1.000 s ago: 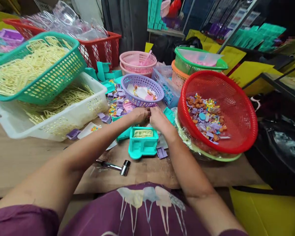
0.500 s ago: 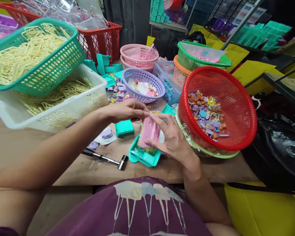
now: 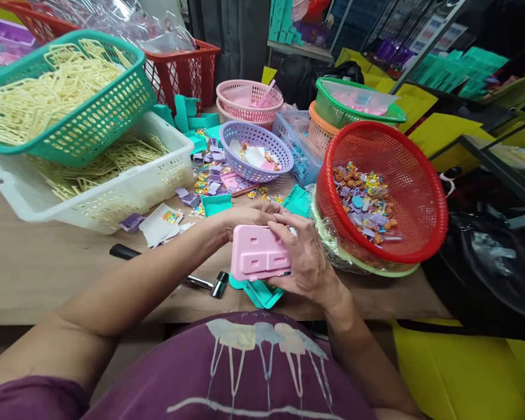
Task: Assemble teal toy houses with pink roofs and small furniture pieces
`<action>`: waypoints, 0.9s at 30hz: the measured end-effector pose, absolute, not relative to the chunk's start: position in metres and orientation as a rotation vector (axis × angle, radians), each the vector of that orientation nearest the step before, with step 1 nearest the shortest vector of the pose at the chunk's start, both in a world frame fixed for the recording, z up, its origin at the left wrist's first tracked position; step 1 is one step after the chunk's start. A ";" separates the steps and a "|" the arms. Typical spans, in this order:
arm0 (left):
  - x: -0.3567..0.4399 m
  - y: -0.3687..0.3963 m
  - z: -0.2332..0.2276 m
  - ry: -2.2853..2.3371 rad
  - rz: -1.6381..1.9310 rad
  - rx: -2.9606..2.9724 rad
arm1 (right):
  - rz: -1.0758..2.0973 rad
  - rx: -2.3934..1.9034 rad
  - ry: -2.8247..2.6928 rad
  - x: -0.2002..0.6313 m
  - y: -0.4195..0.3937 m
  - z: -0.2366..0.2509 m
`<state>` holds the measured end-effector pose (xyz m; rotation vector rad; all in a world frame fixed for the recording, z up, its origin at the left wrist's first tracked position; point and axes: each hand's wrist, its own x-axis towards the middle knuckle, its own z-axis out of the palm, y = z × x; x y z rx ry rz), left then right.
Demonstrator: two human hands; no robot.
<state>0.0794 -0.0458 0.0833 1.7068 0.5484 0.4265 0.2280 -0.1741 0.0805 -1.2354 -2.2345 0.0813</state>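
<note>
Pink toy shell (image 3: 259, 252) in both hands' grip (image 3: 308, 262); red basket (image 3: 424, 192) holds small colourful pieces (image 3: 365, 204).

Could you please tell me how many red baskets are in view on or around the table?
2. A round red basket of small colourful pieces sits tilted at the right; a rectangular red basket holding clear bags stands at the back left. Others may be hidden behind the clutter.

This is looking like a small toy-assembly workshop. Mesh baskets are crowding the wooden tabletop (image 3: 48, 262): a green basket (image 3: 91, 116) is holding cream plastic frames, a red basket (image 3: 420, 192) is holding tiny colourful parts, and stacks of teal plastic shells (image 3: 472, 67) are filling shelves behind.
</note>
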 end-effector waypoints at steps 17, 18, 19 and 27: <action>0.036 -0.068 0.081 0.448 0.217 1.754 | 0.441 -1.286 -2.472 0.227 -0.205 0.106; 0.039 -0.069 0.079 0.460 0.216 1.820 | 0.449 -1.277 -2.492 0.225 -0.205 0.102; 0.042 -0.070 0.077 0.493 0.245 1.870 | 0.440 -1.287 -2.490 0.223 -0.205 0.096; 0.015 -0.083 0.073 0.597 0.441 1.679 | 0.336 -1.541 -2.209 0.219 -0.199 0.071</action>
